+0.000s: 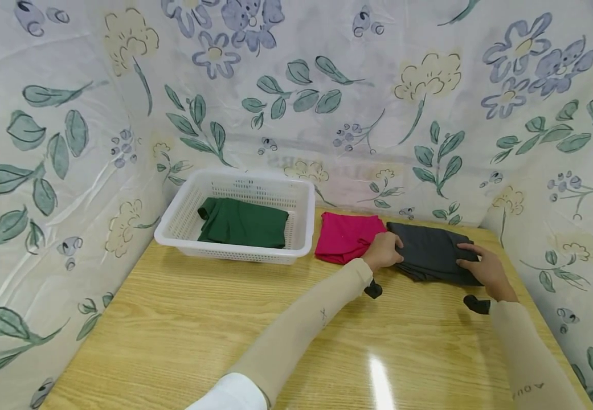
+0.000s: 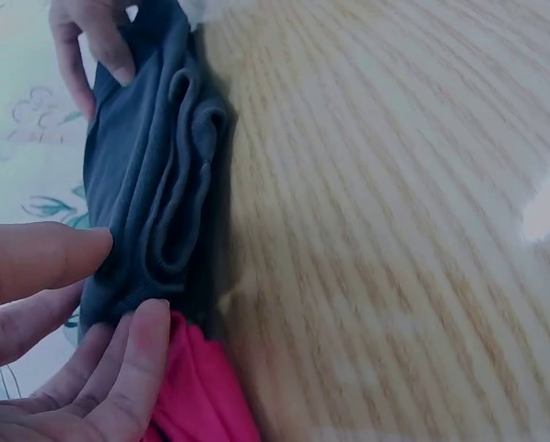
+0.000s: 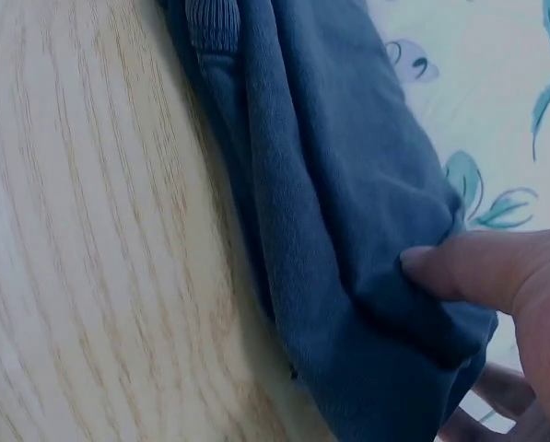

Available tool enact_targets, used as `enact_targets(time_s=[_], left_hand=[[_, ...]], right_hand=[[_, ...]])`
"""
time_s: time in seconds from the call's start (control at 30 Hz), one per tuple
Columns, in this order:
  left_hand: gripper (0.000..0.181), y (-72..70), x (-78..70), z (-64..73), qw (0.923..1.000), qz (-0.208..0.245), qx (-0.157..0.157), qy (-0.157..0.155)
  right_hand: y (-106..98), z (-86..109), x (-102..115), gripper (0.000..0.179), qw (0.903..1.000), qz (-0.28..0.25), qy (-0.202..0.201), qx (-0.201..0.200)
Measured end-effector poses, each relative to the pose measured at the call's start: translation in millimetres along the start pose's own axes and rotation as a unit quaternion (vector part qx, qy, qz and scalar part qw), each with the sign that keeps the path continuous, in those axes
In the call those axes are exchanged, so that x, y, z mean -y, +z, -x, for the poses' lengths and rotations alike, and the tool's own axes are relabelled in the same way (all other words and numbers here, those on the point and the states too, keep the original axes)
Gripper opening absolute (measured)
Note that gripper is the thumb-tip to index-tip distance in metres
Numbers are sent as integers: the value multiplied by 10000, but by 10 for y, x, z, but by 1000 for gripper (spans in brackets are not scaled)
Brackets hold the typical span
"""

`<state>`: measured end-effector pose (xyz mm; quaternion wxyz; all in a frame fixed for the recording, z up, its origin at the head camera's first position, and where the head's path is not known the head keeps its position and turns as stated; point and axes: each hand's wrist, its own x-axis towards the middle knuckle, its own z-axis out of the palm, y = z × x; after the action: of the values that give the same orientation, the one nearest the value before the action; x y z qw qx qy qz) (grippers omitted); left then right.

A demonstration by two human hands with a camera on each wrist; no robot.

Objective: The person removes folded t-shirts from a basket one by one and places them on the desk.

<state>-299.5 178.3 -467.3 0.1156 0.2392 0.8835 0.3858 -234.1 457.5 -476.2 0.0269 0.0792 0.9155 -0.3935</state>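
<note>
A folded dark grey garment (image 1: 429,250) lies on the table toward the back right, its layered folds and a ribbed band (image 3: 214,26) showing in the wrist views. My left hand (image 1: 384,250) holds its left end, thumb and fingertips bent about the edge. At the opposite end my right hand (image 1: 486,272) pinches the cloth, the thumb (image 3: 440,269) pressed on top and the other fingers partly hidden behind it. A folded bright pink garment (image 1: 344,236) sits against the left end, just beside my left hand.
A white perforated plastic basket (image 1: 173,226) stands at the back left with a folded dark green garment (image 1: 247,222) in it. Floral-printed cloth (image 1: 296,125) hangs behind and on both sides of the wooden table (image 1: 199,324). Dark wrist-worn devices (image 1: 373,289) show below both hands.
</note>
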Motion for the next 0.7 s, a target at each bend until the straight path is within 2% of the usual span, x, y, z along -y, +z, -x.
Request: enact_targets(time_s=[0.13, 0.33, 0.53, 0.7], left_hand=[[21, -102, 30, 31, 9998, 139, 21, 120], [17, -296, 93, 32, 9985, 337, 133, 422], [20, -549, 73, 86, 9939, 736, 268, 783], [21, -793, 33, 199, 9891, 1007, 555, 921]], right_hand=[[25, -2, 61, 56, 9986, 403, -70, -327], [71, -29, 170, 59, 9946, 493, -318, -851], [132, -2, 422, 58, 9913, 562, -690, -967], [198, 13, 658, 58, 9891, 534, -1059, -871]])
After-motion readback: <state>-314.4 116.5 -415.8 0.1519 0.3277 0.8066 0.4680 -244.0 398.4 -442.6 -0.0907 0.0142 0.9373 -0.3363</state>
